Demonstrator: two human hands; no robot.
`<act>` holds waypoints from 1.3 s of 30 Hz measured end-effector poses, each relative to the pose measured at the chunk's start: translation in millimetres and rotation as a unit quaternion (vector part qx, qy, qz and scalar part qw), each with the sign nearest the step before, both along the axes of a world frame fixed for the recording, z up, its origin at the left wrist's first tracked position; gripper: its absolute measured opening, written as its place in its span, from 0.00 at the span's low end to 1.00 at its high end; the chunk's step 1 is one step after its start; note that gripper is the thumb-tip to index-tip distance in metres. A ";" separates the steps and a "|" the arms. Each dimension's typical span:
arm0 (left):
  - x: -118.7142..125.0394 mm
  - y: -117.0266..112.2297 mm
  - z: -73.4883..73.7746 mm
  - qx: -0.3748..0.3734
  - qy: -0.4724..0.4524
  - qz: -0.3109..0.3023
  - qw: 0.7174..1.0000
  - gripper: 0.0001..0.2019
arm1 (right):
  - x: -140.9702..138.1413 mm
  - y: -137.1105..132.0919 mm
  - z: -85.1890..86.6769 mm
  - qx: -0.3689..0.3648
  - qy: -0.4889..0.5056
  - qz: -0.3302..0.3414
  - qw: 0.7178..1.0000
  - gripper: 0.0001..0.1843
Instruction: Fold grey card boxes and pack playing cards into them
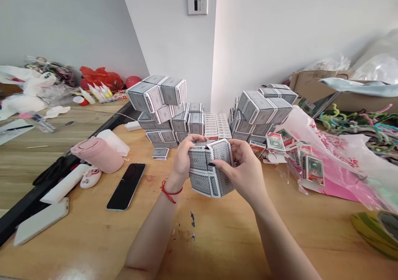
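Both hands hold a bundle of small grey-patterned card boxes (210,170) just above the wooden table (217,234). My left hand (183,158), with a red string at the wrist, grips the bundle's left side, fingers curled over its top. My right hand (245,168) wraps the right side, thumb pressed on the front face. Behind them stand two stacks of the same grey boxes, one at the left (164,106) and one at the right (263,110), with a white-and-red block of packs (216,124) between.
A black phone (126,186), a pink roll (98,153), white cases (40,221) and a white mouse-like item (90,177) lie left. Green-and-red card packs (312,168) sit on a pink plastic bag (329,164) at right. A cardboard box (317,87) and tangled cords (357,124) are behind.
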State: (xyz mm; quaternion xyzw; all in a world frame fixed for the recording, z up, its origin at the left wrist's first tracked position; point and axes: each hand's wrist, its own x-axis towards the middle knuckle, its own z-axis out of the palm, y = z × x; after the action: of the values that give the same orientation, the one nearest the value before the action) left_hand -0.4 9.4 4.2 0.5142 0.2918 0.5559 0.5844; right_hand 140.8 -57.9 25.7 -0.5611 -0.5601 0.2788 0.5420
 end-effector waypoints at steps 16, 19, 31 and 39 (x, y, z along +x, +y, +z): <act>6.6 1.4 -3.1 -0.032 0.026 0.099 0.994 0.12 | -15.1 -0.6 -7.3 0.088 -0.037 -0.128 0.987 0.26; 6.7 1.9 -5.0 -0.032 0.040 0.112 0.992 0.12 | -17.9 0.6 -9.9 0.099 -0.030 -0.140 0.985 0.24; -5.4 12.6 -11.1 -0.091 -0.028 0.133 0.987 0.09 | -3.5 16.9 -19.4 0.064 -0.038 -0.016 0.997 0.24; -25.4 22.4 -5.4 -0.115 -0.178 0.238 0.948 0.09 | 16.2 8.0 -11.3 -0.091 -0.054 0.033 0.994 0.19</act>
State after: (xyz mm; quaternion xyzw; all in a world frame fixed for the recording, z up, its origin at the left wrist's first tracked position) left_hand -25.8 31.8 -1.2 0.2521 0.3590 0.7241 0.5323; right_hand 157.0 -49.9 14.4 -0.6031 -0.5792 0.3159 0.4484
